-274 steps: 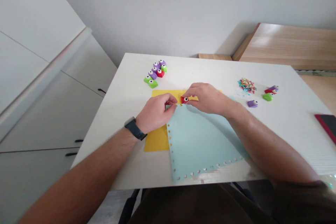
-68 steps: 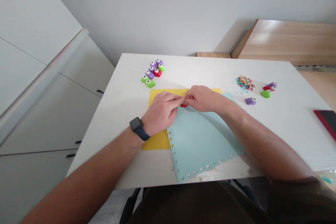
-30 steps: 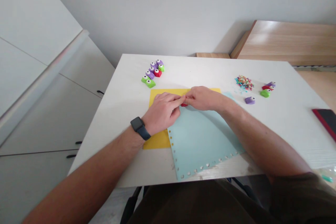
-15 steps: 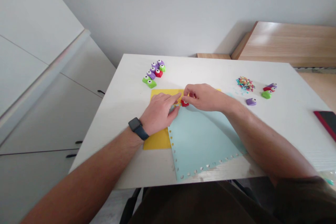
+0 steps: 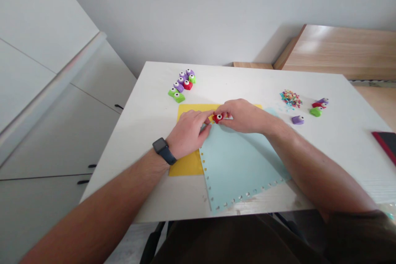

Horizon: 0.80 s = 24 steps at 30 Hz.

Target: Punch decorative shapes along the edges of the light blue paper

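A small red craft punch (image 5: 218, 118) with a white button on top sits at the upper edge of a light blue sheet of paper (image 5: 239, 165). My right hand (image 5: 239, 115) has its thumb and fingers closed round this punch. Just left of it, my left hand (image 5: 190, 130) grips the corner of the blue sheet, thumb on the paper and forefinger stretched toward the punch. Small cut-out shapes run along the sheet's left and lower edges. Beneath it lies a yellow sheet (image 5: 185, 165), partly covered by the blue one and by my left hand.
On the white table (image 5: 148, 132), several purple, green and red punches (image 5: 182, 84) stand at the back left. A heap of colourful paper cut-outs (image 5: 291, 99) lies at the right, near a purple punch (image 5: 298, 120) and a small group of punches (image 5: 317, 111). A red-edged dark object (image 5: 386, 142) lies far right.
My right hand's fingers have settled round the red punch, whose white button now shows more plainly. The left hand stays almost where it was at the sheet's corner.
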Motion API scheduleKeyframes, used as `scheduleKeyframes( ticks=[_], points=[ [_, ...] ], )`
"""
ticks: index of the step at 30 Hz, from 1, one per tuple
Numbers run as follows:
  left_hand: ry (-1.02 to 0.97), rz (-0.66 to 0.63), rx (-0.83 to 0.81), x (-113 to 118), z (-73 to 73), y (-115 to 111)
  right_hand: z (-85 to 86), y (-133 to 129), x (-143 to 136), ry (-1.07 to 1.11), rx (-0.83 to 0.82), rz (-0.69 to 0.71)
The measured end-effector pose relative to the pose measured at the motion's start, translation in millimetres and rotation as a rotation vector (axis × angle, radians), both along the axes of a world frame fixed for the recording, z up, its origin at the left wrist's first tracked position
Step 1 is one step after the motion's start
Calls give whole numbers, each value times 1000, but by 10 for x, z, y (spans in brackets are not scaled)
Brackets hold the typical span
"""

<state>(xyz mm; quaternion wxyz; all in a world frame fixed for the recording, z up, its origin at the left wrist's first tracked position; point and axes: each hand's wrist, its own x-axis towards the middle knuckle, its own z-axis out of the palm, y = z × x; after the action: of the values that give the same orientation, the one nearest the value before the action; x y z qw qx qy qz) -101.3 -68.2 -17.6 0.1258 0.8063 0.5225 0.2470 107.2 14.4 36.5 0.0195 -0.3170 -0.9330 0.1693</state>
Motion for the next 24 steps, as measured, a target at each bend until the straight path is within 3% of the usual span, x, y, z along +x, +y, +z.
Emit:
scheduleKeyframes(
  ticks=[11,24],
  points=[
    [1,77,27,-18,-43,16,-31,16,9,66,1,-39],
    [-54,69,-3,-7,-44,32,-100,6,-49,113,-16,-12]
  ],
)
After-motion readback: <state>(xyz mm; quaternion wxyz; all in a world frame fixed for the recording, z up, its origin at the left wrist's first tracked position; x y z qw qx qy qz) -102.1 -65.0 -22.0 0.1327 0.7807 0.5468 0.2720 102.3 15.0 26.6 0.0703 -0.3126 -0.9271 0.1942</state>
